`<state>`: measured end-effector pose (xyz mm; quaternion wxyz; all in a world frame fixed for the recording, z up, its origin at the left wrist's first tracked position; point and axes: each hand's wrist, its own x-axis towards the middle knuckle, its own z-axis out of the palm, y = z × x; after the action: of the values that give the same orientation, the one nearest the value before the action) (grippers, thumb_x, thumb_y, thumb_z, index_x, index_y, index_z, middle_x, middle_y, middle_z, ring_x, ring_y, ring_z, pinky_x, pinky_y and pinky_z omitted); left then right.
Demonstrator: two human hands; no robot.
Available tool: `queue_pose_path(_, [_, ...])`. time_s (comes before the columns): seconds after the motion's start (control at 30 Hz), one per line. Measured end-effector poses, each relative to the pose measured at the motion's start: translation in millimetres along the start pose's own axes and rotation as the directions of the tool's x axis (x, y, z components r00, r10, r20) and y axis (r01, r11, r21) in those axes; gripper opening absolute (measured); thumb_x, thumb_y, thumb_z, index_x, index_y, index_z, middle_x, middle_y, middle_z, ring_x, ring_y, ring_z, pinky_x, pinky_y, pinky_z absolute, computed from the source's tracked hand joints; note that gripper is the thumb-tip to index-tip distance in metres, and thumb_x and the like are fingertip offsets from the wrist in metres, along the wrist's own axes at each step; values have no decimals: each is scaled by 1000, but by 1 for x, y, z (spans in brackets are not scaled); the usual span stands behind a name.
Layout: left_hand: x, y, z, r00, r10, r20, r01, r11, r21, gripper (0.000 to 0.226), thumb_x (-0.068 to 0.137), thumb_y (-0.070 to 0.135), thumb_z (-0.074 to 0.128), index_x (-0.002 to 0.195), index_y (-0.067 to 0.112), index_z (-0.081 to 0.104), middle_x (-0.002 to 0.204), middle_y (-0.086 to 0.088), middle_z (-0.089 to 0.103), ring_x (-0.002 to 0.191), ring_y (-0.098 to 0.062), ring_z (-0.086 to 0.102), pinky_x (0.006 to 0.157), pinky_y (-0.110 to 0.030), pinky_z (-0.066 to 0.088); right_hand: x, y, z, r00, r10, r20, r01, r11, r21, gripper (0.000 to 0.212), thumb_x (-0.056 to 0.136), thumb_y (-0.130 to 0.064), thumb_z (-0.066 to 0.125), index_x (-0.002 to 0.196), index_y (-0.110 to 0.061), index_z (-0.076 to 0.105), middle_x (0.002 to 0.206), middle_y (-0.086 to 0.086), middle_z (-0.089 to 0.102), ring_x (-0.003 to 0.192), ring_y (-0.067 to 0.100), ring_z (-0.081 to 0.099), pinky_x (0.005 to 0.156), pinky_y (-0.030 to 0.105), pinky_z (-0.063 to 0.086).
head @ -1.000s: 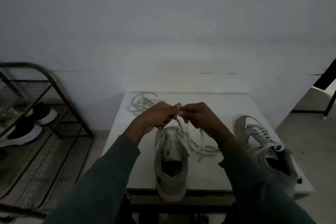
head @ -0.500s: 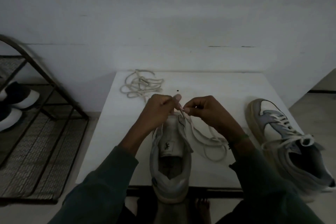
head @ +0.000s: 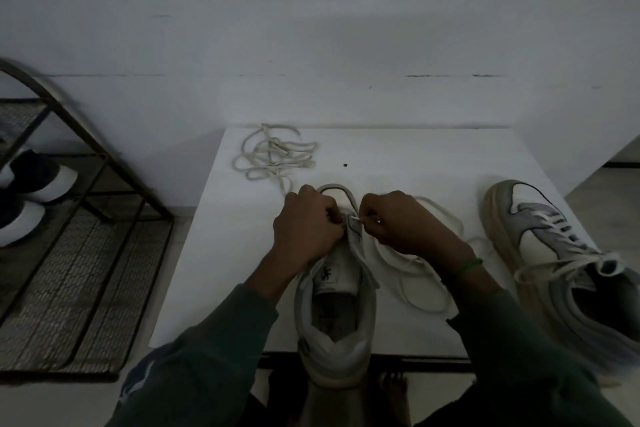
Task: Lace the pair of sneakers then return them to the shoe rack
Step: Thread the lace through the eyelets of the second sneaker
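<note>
In the head view, the sneaker (head: 337, 322) you are lacing sits in the middle of the bench (head: 433, 156). Its heel hangs over the near edge and its toe points away from you. It is pale grey and white, with a small dark mark on the tongue.

Your left hand (head: 308, 229) is curled around the front flap of the sneaker and grips it near the eyelets. Your right hand (head: 398, 222) pinches the tip of the lace (head: 429, 310) right by the same spot. The rest of the lace lies in loose loops on the bench to the right.

The sneaker looks light, with soft sides that will likely fold if you squeeze them, so hold the flap close to the hole. The lace is floppy and will probably slip, so pinch it at the stiff tip; that part pushes through best.

The other sneaker (head: 561, 253) lies at the right edge of the bench, grey and white, with its lace already in. A spare lace (head: 277, 156) lies in a heap at the far left corner.

The shoe rack (head: 86, 253) stands on the floor to the left, made of dark metal with mesh shelves. When you carry a sneaker there, take it by the heel.
</note>
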<state>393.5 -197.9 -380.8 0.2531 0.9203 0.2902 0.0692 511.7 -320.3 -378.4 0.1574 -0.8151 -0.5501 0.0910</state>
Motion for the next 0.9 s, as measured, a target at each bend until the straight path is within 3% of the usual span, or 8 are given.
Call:
queue_pose_path(0.27, [-4,4,0,1000,-12,-5,12,1000,-4,16,84,32,63,95,28,73,106,-8,52,106,-29,46,74,-37,45,3,-12,-4,998,2,58,12,973,-231,23,95,-28,43,98,-8,53,96,15,62,88,33,56,64,31,29])
queue_pose_path(0.47, [-8,8,2,998,-67,-1,67,998,-19,17,87,28,59,98,32,71,111,-6,50,111,-28,42,84,-44,45,4,-19,-8,1000,19,9,-16,970,-243,16,94,-18,42,96,-8,54,97,11,61,89,31,56,68,34,34])
queue_pose_path(0.6, [-11,11,8,996,-89,-29,88,996,-7,17,87,31,57,99,35,70,110,-4,50,111,-27,41,81,-41,38,6,-20,-1,1000,29,7,-27,978,-205,18,94,-19,45,97,-7,58,97,13,63,90,31,58,68,32,35])
queue_pose_path(0.73, [-11,12,9,995,-91,-38,92,996,23,18,88,35,56,100,36,70,111,-3,51,112,-28,41,79,-41,34,4,-7,4,979,195,-67,-182,970,164,11,86,-18,61,86,-11,70,81,5,67,81,25,61,67,29,42])
queue_pose_path(0.83, [-11,12,10,996,-76,-38,79,993,84,18,90,36,55,101,36,70,113,-3,51,113,-27,40,81,-41,32,4,-4,3,940,340,19,-314,843,437,7,81,-14,70,75,-11,70,65,-1,60,58,14,55,58,28,46])
queue_pose_path(0.9, [-11,12,11,997,-67,-46,71,994,87,18,90,35,55,100,35,70,113,-2,50,113,-27,40,82,-41,32,3,-5,5,904,414,104,-395,720,571,8,80,-11,72,73,-7,71,59,2,58,54,15,54,53,29,49])
